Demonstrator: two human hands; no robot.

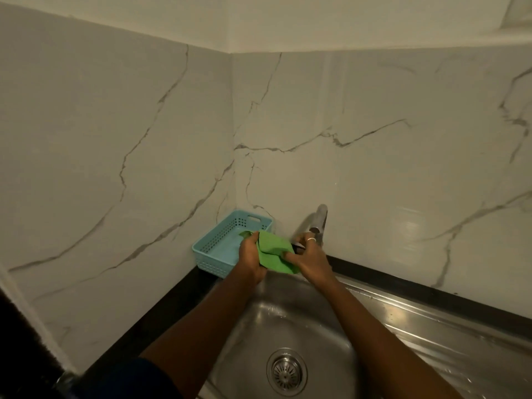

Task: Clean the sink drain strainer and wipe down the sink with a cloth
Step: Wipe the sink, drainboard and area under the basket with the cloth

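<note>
A green cloth (273,250) is held between both hands above the back edge of the steel sink (290,321). My left hand (250,259) grips the cloth's left side. My right hand (311,259), with a ring on one finger, pinches its right side just in front of the chrome tap (318,221). The round metal drain strainer (286,372) sits in the sink's drain, below and between my forearms.
A light blue plastic basket (221,240) stands in the corner on the black counter (161,318), left of the tap. Marbled white wall tiles rise behind. The sink's steel drainboard (449,335) runs to the right.
</note>
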